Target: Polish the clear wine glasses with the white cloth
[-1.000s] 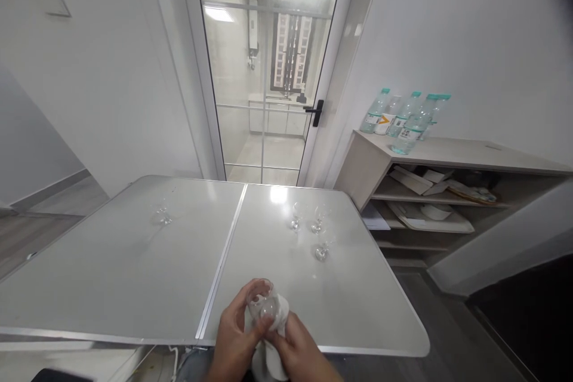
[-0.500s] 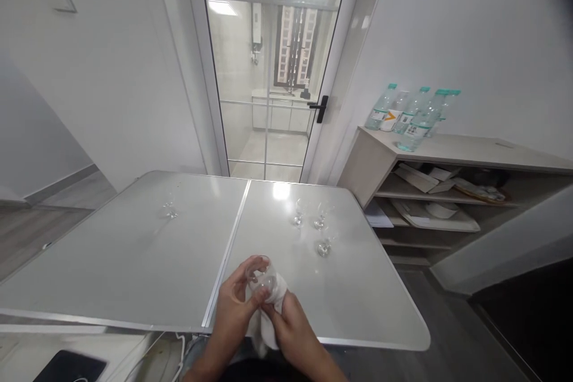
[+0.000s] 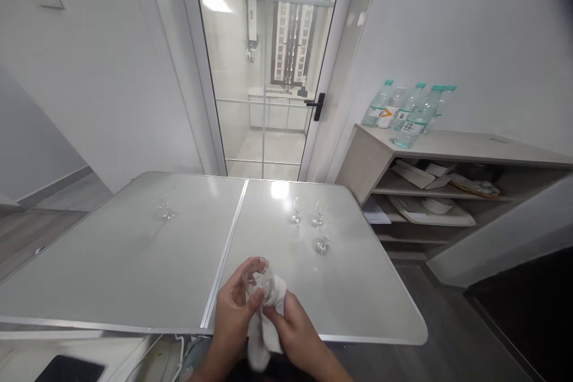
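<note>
Low in the head view, my left hand (image 3: 233, 309) curls around a small clear glass (image 3: 258, 277), holding it just above the near edge of the white table (image 3: 134, 262). My right hand (image 3: 293, 328) is closed on a white cloth (image 3: 265, 325) that wraps the lower part of the glass. Three more small stemmed glasses (image 3: 313, 224) stand on the right half of the table, beyond my hands. A single glass (image 3: 164, 210) stands alone on the left half.
A wooden shelf unit (image 3: 447, 155) stands to the right, with several water bottles (image 3: 405, 110) on top and papers on its shelves. A glass door (image 3: 268, 65) with a black handle is behind the table. A dark phone (image 3: 67, 367) lies at bottom left.
My hands have shifted slightly with the glass and cloth; more cloth now hangs below my right hand. The view has moved a little. The glasses on the table stay put.
</note>
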A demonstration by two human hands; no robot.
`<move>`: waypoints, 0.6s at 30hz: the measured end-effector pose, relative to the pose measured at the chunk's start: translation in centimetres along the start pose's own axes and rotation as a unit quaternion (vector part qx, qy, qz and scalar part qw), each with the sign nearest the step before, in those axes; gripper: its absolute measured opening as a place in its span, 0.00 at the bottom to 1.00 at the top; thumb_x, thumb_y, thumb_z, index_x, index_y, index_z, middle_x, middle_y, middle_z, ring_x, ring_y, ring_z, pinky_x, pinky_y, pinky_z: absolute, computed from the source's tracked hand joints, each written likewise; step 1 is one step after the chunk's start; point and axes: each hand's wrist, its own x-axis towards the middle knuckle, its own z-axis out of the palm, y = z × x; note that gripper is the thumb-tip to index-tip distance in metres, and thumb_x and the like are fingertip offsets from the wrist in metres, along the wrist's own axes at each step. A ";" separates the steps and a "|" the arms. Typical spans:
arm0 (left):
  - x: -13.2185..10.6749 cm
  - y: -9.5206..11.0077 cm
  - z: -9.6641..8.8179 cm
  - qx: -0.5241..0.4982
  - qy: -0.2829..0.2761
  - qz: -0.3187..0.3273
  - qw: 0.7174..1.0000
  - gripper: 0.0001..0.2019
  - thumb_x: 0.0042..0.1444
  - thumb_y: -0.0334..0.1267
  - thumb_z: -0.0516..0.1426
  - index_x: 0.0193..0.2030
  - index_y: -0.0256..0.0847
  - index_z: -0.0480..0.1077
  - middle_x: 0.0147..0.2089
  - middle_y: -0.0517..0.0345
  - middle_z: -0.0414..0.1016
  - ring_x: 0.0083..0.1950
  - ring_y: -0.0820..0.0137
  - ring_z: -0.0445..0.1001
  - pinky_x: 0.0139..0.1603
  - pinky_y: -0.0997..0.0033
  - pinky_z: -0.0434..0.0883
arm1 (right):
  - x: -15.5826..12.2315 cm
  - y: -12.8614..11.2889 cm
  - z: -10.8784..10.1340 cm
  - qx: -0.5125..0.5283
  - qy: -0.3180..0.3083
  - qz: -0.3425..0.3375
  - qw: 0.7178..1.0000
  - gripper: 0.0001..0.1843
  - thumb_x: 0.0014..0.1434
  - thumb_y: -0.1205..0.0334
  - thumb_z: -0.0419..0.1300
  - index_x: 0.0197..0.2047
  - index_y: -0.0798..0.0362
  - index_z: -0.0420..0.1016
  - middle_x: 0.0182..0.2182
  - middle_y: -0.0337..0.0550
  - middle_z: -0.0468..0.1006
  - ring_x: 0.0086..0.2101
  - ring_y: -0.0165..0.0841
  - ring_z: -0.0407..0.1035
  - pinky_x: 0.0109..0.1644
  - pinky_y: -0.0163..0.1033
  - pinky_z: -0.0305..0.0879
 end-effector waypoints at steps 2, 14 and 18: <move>0.3 -0.2 -0.4 -0.044 -0.051 -0.041 0.997 0.41 0.45 0.62 0.70 0.59 0.35 0.75 0.56 0.34 0.81 0.60 0.46 0.78 0.60 0.52 0.76 | -0.2 -0.4 0.1 0.204 -0.083 0.106 0.970 0.32 0.61 0.40 0.66 0.57 0.58 0.76 0.41 0.53 0.82 0.41 0.45 0.77 0.51 0.50 0.71; -0.8 0.9 -2.2 0.110 -0.071 0.187 0.974 0.35 0.46 0.61 0.70 0.56 0.40 0.79 0.54 0.40 0.81 0.54 0.50 0.78 0.54 0.56 0.77 | -0.9 -1.1 0.1 0.403 0.036 0.189 0.895 0.26 0.59 0.44 0.70 0.48 0.60 0.80 0.36 0.49 0.82 0.35 0.36 0.75 0.42 0.38 0.69; -1.6 0.5 -1.6 0.162 -0.182 0.217 0.945 0.33 0.44 0.56 0.73 0.57 0.46 0.79 0.52 0.40 0.82 0.53 0.49 0.80 0.54 0.54 0.78 | -0.9 -0.8 0.4 0.361 0.024 0.188 0.913 0.19 0.49 0.56 0.77 0.39 0.59 0.81 0.30 0.43 0.80 0.29 0.31 0.70 0.34 0.33 0.63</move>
